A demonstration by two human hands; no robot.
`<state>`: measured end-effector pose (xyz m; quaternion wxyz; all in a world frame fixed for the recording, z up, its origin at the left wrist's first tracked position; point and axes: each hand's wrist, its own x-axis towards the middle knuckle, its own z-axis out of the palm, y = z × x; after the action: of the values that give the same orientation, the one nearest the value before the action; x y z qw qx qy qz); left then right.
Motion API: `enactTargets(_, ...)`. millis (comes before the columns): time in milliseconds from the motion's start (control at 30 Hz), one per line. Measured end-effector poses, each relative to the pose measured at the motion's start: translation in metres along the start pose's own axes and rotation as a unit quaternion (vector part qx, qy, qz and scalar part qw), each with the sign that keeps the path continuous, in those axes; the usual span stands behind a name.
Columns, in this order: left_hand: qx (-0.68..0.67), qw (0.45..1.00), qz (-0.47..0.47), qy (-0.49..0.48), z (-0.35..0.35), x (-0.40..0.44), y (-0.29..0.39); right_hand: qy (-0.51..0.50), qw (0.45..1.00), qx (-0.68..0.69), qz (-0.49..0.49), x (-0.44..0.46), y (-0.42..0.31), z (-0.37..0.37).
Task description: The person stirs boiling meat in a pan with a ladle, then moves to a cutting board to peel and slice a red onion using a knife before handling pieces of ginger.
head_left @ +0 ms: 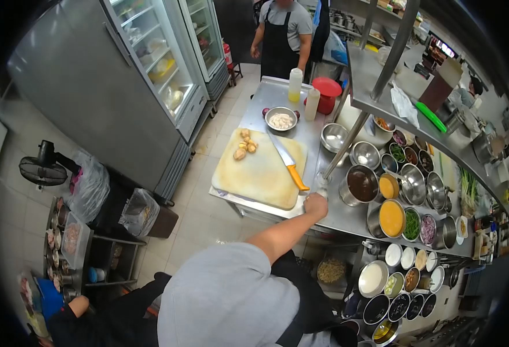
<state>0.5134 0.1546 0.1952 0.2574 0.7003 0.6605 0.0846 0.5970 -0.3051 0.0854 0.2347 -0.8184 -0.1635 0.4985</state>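
Left grip (316,205) clenched, contents unclear, just beside orange-handled knife (291,166) on board (254,176).

Place: restaurant-type kitchen | steel bench (334,203) with cutting board (257,170), knife (289,165) | many metal bowls and pots of sauces, chopped greens (411,224) | glass-door fridges (159,58) | steel overhead shelf (381,110) | tiled floor (208,222) | person in apron (278,43) behind bench

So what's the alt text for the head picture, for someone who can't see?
A hand reaches to a metal counter, beside a cutting board with an orange-handled knife and lumpy tan food. Pots and bowls crowd the right; big fridges stand left, and someone in an apron stands beyond.
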Motion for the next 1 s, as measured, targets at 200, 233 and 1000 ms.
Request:
enactTargets(200,-0.071,0.982,0.015,-0.173,-0.016,-0.021,0.007,0.003,0.995,0.013,-0.099,0.011,-0.027,0.016)
enactTargets(233,-0.070,0.982,0.022,-0.175,-0.007,-0.032,0.005,0.010,0.990,0.021,-0.140,0.015,-0.034,0.017)
enactTargets(1000,-0.468,0.638,0.104,-0.602,0.013,-0.139,-0.025,0.141,0.872,0.381,-0.272,-0.086,-0.199,-0.025)
